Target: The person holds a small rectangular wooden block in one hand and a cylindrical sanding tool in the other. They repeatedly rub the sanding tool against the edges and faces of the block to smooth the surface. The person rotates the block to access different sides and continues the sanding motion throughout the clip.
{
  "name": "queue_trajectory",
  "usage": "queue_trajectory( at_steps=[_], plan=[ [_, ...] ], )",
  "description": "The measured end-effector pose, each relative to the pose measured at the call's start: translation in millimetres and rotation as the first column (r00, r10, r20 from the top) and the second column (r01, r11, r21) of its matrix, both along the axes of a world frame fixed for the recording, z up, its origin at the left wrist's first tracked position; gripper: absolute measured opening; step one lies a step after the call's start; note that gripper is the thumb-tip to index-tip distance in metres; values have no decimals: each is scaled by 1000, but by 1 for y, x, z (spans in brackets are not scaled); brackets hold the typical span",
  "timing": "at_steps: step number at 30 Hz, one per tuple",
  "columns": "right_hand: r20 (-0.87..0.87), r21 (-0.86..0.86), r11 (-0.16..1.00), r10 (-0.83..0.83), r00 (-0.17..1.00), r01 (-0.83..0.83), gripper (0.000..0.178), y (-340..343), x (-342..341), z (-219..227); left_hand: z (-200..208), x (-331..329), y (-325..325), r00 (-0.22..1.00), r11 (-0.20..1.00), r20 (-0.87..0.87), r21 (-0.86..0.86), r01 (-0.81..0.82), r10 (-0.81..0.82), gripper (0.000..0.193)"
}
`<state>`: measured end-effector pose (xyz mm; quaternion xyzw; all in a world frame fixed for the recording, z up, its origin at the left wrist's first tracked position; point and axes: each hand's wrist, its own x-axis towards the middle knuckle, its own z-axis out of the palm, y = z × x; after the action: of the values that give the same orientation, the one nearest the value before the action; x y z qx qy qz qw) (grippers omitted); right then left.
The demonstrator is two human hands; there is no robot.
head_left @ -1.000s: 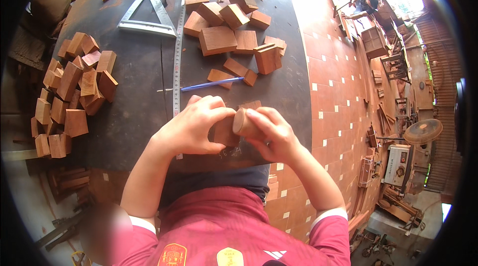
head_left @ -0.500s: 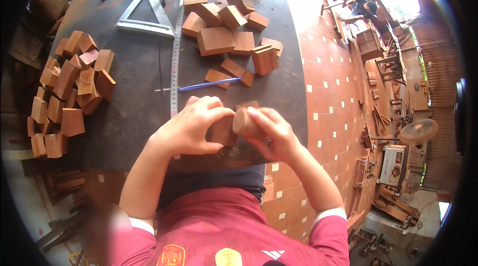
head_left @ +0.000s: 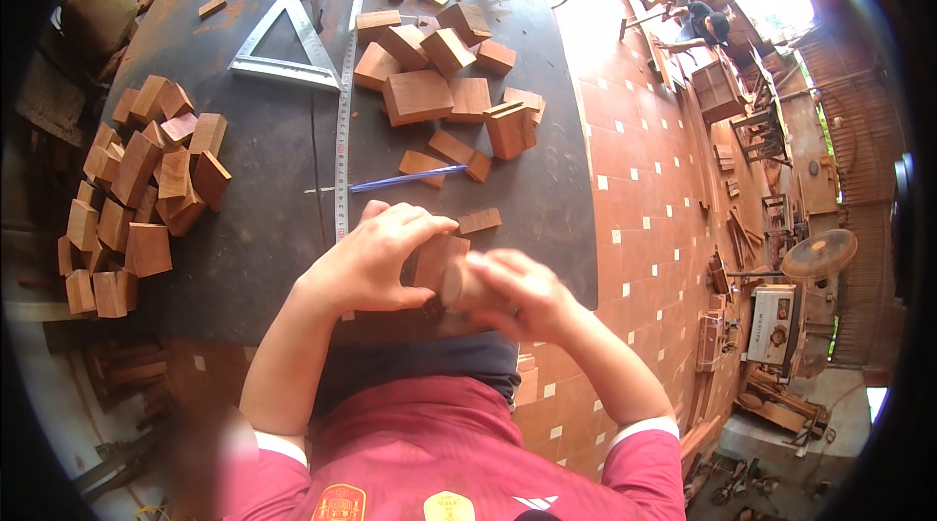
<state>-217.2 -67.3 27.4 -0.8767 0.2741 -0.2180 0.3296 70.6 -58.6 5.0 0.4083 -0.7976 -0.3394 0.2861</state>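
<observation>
Both hands met at the near edge of the dark table (head_left: 264, 228). The left hand (head_left: 376, 262) curled its fingers over a wooden block (head_left: 432, 260), thumb underneath, gripping it. The right hand (head_left: 512, 292) was blurred; it closed against the block's right end, though its exact hold could not be told. The block sat between the two hands, just above the table edge. A small block (head_left: 479, 220) lay just beyond the hands. A blue pencil (head_left: 405, 179) lay farther out beside a steel ruler (head_left: 343, 140). A pile of blocks (head_left: 137, 189) stood to the left, another cluster (head_left: 444, 82) beyond the pencil, and a metal triangle (head_left: 283, 48) lay at the far left.
</observation>
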Motion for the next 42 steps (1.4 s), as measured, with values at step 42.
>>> queue_trajectory(
  at_steps=[42],
  plan=[
    [-14, -164, 954, -256, 967, 250, 74, 7, 24, 30, 5, 7, 3, 993, 995, -104, -70, -67, 60, 69]
  ],
)
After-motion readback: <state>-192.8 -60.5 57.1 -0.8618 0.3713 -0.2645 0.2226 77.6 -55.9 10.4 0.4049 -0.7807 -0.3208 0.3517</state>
